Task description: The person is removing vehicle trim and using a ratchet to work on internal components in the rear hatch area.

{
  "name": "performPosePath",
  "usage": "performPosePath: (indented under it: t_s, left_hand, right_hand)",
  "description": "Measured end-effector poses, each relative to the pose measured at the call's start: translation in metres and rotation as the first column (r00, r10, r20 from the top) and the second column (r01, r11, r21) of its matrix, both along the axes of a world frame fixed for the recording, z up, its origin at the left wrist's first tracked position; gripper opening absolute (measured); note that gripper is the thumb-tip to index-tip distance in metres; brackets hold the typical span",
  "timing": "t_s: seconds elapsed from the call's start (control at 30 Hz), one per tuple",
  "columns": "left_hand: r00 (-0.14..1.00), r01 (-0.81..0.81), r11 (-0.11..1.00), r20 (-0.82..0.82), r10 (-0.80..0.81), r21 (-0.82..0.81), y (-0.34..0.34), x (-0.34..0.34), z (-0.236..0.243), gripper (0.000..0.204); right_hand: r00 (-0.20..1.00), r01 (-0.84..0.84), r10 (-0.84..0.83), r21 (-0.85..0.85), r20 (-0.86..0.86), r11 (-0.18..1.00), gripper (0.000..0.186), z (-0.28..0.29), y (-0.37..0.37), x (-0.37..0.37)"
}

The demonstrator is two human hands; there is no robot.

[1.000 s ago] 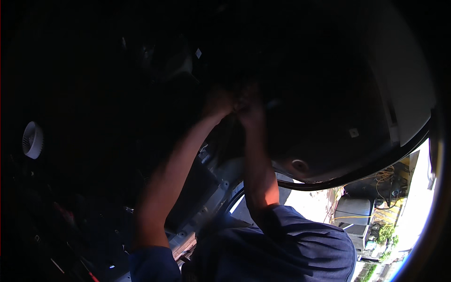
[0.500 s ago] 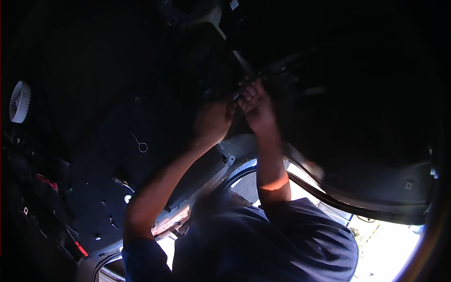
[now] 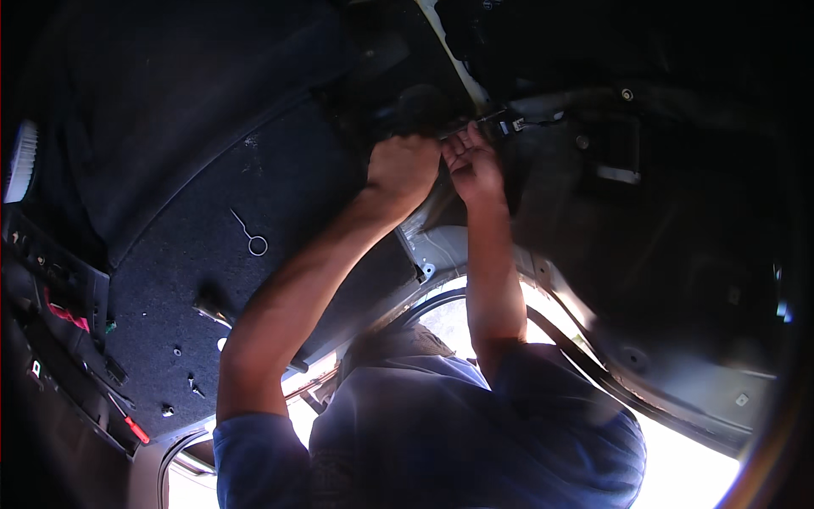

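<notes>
My left hand (image 3: 405, 170) is closed in a fist with its back turned up, so whatever lies inside it is hidden. Close beside it, my right hand (image 3: 475, 167) shows part of its palm, its fingers curled. A thin dark rod (image 3: 454, 135) runs along the fingertips of both hands; its kind is too dim to make out. Just past the right fingertips is a dark fitting with a pale connector (image 3: 518, 125), on the dark panel of a car interior.
Dark carpet (image 3: 186, 280) at left bears a metal rod with a ring end (image 3: 257, 246), small fasteners (image 3: 196, 387) and a red-handled screwdriver (image 3: 136, 429). A white finned fan wheel (image 3: 22, 161) stands at the left edge. A curved door frame (image 3: 593, 352) borders bright daylight.
The view has shifted and brightened, showing the panel and connector more clearly. My left hand has moved up and right, its back now turned up; my right hand stays beside it.
</notes>
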State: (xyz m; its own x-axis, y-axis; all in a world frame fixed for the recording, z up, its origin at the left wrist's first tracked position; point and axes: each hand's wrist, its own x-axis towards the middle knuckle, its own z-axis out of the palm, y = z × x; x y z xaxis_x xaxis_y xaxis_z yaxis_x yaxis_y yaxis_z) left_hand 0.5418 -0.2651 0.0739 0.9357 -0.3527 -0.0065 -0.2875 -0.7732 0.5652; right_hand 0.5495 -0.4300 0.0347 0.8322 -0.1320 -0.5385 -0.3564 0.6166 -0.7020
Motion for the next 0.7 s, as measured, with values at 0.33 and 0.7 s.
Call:
performPosePath:
  t_s: [0.33, 0.7]
  left_hand:
    - [0.996, -0.084, 0.995, 0.038, 0.086, -0.044, -0.02, -0.003, -0.014, 0.013]
    - [0.968, -0.2, 0.932, -0.21, 0.14, -0.302, -0.027, 0.037, -0.029, 0.021]
  right_hand:
    - [0.995, 0.046, -0.055, -0.116, -0.079, 0.992, 0.021, 0.007, 0.0, 0.007]
    - [0.996, 0.033, -0.044, 0.14, 0.079, 0.99, 0.025, -0.003, -0.008, 0.01]
